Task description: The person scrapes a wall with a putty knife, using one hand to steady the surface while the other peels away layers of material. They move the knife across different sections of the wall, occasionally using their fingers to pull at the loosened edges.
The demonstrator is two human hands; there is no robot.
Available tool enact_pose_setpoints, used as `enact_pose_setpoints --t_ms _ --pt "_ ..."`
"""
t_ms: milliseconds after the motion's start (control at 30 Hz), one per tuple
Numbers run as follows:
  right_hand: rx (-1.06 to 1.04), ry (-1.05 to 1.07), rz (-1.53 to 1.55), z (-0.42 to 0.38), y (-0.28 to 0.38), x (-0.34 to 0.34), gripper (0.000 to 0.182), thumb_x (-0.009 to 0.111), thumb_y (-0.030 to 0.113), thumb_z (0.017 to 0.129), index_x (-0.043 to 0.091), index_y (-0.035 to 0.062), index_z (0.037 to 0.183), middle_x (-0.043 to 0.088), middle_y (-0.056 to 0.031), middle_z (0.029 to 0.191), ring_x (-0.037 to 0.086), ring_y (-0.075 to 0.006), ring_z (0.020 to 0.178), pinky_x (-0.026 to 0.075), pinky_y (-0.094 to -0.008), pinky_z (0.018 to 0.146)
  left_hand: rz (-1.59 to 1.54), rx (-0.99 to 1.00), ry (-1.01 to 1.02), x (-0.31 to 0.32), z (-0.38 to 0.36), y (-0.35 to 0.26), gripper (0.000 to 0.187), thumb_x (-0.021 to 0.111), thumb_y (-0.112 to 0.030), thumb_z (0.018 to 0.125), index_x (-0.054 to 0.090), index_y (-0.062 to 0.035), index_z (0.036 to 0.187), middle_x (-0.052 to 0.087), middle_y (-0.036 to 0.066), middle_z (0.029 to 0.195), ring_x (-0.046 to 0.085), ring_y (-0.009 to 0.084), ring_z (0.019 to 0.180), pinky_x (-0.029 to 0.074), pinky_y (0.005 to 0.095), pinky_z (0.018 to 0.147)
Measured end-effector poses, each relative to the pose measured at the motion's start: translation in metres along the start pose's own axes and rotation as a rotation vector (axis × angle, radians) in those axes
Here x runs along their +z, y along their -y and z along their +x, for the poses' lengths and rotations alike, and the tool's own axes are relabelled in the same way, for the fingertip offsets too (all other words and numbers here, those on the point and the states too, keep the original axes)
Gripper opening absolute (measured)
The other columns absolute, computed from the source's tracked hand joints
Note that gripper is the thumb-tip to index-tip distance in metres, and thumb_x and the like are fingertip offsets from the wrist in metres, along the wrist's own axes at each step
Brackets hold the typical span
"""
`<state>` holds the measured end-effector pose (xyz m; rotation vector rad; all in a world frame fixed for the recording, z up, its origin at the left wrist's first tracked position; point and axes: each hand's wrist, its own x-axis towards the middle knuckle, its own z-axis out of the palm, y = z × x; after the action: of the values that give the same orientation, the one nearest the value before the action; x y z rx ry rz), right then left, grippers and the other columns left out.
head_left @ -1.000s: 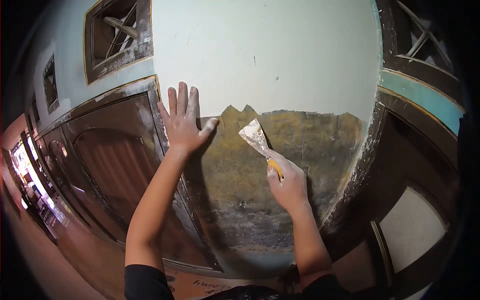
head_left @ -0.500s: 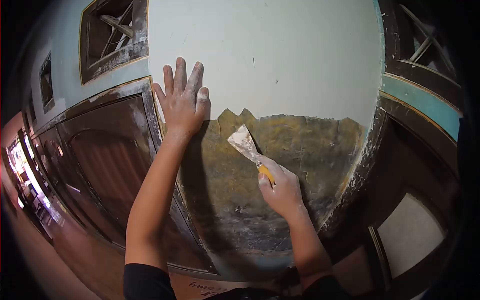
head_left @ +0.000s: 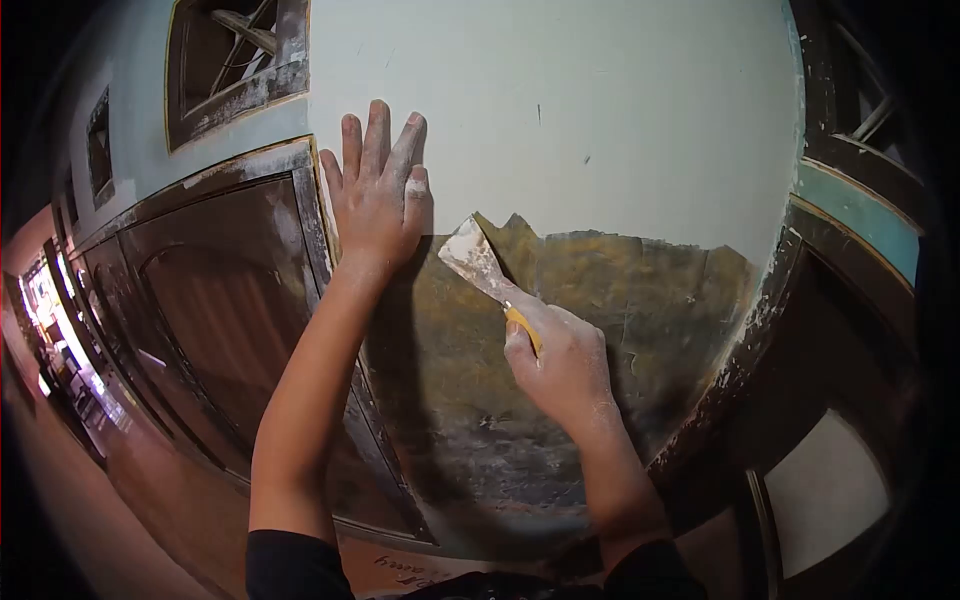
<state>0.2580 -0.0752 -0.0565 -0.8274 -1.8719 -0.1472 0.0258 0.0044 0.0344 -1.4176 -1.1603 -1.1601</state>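
My left hand point(head_left: 378, 200) lies with its fingers spread on the pale wall point(head_left: 560, 90), near the left door frame, and holds nothing. White dust coats its fingers. My right hand point(head_left: 562, 365) is closed around the yellow handle of a putty knife point(head_left: 475, 258). The broad, white-smeared blade points up and left, at the jagged upper edge of a dark, mottled brown-yellow patch point(head_left: 590, 300) on the lower wall. Whether the blade's tip touches the wall is hard to tell.
On the left stands a dark wooden door point(head_left: 225, 290) with a framed vent point(head_left: 240, 60) above it. A worn dark frame point(head_left: 775, 290) edges the wall's right side, near a pale panel point(head_left: 828, 490). Bright light enters at the far left.
The view has shifted a little, with the wall features now farther right. The putty knife has moved left and up relative to the patch, to its jagged edge. My left hand stays spread.
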Motion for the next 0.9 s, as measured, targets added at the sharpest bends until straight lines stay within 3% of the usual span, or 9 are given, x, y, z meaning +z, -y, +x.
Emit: enact_pose_setpoints --t_ms 200,267,300,333,433,500,733,800,900 --pt "-0.003 -0.011 0.006 0.0009 -0.0007 -0.0001 0.039 0.063 0.016 0.087 0.065 0.0137 0.125 0.064 -0.0159 0.078 0.065 -0.0361 0.071 0.053 -0.0483 0.065 0.008 0.004 -0.019 0.001 -0.0001 -0.0015 0.054 0.052 -0.025 0.094 0.048 -0.0252 0.148 0.026 0.011 0.163 0.015 0.0403 0.152 0.013 0.0671 0.117" --pt "0.012 0.007 -0.018 0.0003 0.0009 0.0002 0.039 0.063 0.016 0.087 0.065 0.0142 0.126 0.064 -0.0155 0.077 0.065 -0.0358 0.07 0.054 -0.0477 0.065 0.012 -0.004 0.013 -0.0018 0.0001 -0.0033 0.055 0.047 -0.022 0.096 0.045 -0.0225 0.151 0.024 0.012 0.164 0.014 0.0408 0.152 0.009 0.0636 0.119" --pt "0.068 0.043 0.014 -0.0014 0.0002 0.0008 0.042 0.06 0.013 0.086 0.065 0.0118 0.128 0.068 -0.0181 0.086 0.066 -0.0363 0.078 0.053 -0.0444 0.074 0.011 -0.001 0.016 -0.0018 -0.0006 -0.0032 0.055 0.047 -0.022 0.096 0.045 -0.0225 0.151 0.024 0.012 0.164 0.014 0.0408 0.152 0.009 0.0636 0.119" --pt "0.071 0.042 0.014 -0.0024 0.0012 0.0011 0.042 0.06 0.013 0.086 0.065 0.0118 0.128 0.068 -0.0181 0.086 0.066 -0.0363 0.078 0.053 -0.0444 0.074 0.0 0.0 0.015 -0.0015 -0.0012 -0.0032 0.055 0.047 -0.022 0.096 0.045 -0.0225 0.151 0.024 0.012 0.164 0.014 0.0406 0.152 0.009 0.0635 0.119" --pt "0.082 0.038 0.024 -0.0014 0.0029 0.002 0.042 0.06 0.013 0.086 0.065 0.0116 0.128 0.067 -0.0183 0.084 0.066 -0.0363 0.077 0.053 -0.0447 0.073 -0.015 0.002 0.006 -0.0013 -0.0007 -0.0024 0.055 0.047 -0.022 0.096 0.045 -0.0227 0.151 0.024 0.011 0.164 0.014 0.0402 0.152 0.009 0.0632 0.119" --pt "0.026 -0.001 -0.022 -0.0016 0.001 0.0043 0.039 0.062 0.018 0.088 0.065 0.0148 0.126 0.063 -0.0153 0.076 0.064 -0.0354 0.068 0.053 -0.0476 0.064 0.005 0.001 0.009 -0.0012 -0.0006 -0.002 0.055 0.047 -0.023 0.095 0.044 -0.0226 0.151 0.024 0.011 0.164 0.014 0.0401 0.152 0.009 0.0631 0.119" --pt "0.045 0.011 0.0 -0.0034 0.0026 0.0047 0.042 0.062 0.018 0.088 0.063 0.0159 0.13 0.062 -0.0155 0.075 0.064 -0.0359 0.068 0.053 -0.0484 0.064 0.0 0.003 0.014 -0.0005 -0.0018 -0.0021 0.056 0.048 -0.022 0.095 0.044 -0.0223 0.151 0.024 0.012 0.164 0.014 0.0406 0.152 0.009 0.0631 0.119" --pt "0.098 0.048 0.025 -0.003 0.0035 0.0032 0.043 0.06 0.013 0.087 0.064 0.0114 0.129 0.068 -0.0186 0.086 0.066 -0.0368 0.078 0.053 -0.0444 0.073 -0.006 0.008 -0.021 0.0011 -0.0011 -0.0009 0.055 0.051 -0.026 0.094 0.047 -0.0245 0.149 0.027 0.012 0.163 0.017 0.0416 0.151 0.014 0.0671 0.117" --pt "0.054 0.016 0.009 -0.0023 0.0024 0.0063 0.043 0.062 0.017 0.088 0.062 0.0158 0.131 0.064 -0.0163 0.077 0.065 -0.0366 0.07 0.053 -0.0481 0.065 -0.011 0.01 -0.027 0.0011 -0.001 -0.0014 0.056 0.051 -0.025 0.093 0.047 -0.0245 0.149 0.027 0.012 0.163 0.017 0.0417 0.151 0.014 0.0669 0.117"
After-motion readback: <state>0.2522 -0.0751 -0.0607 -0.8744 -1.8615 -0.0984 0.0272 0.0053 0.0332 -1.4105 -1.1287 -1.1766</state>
